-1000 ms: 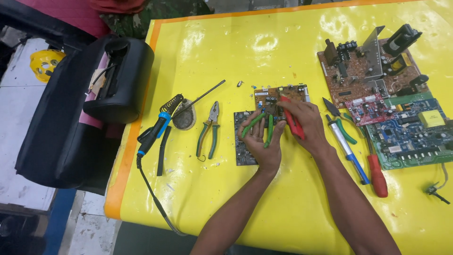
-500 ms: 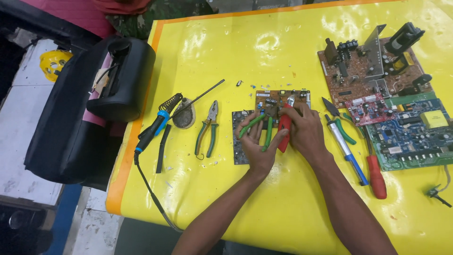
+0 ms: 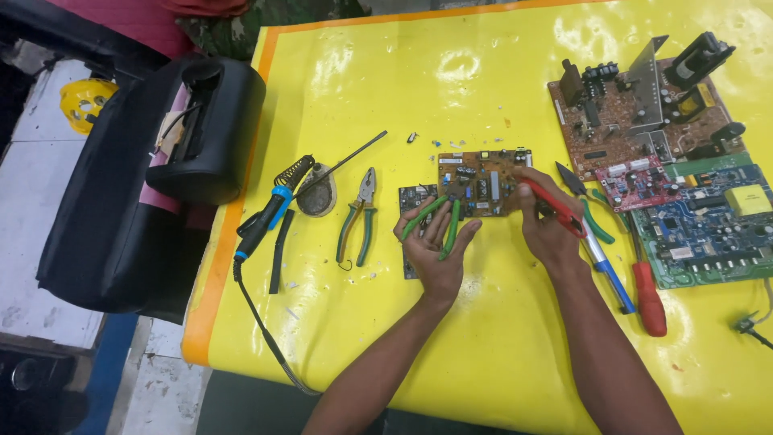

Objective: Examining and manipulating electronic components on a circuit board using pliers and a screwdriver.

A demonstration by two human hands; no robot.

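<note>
Two hands we see working: left hand (image 3: 435,250) grasping green-handled pliers (image 3: 439,219), right hand (image 3: 547,225) gripping red-handled tool (image 3: 555,208); brown circuit board (image 3: 483,181) lies just ahead, long axis left-right, between both

Glossy yellow bench (image 3: 499,354), orange-edged. On it: blue-handled soldering iron (image 3: 272,211), green-handled combination pliers (image 3: 359,217), small brown circuit board (image 3: 483,182), red-handled screwdriver (image 3: 648,286), large brown circuit board (image 3: 636,121), blue-green circuit board (image 3: 708,229).

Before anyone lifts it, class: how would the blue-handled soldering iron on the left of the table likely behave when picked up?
The soldering iron would probably feel stiff and light, being slim. Its black cord trails over the table edge, so it may drag or tug. Its rounded handle could roll if pushed sideways.
</note>
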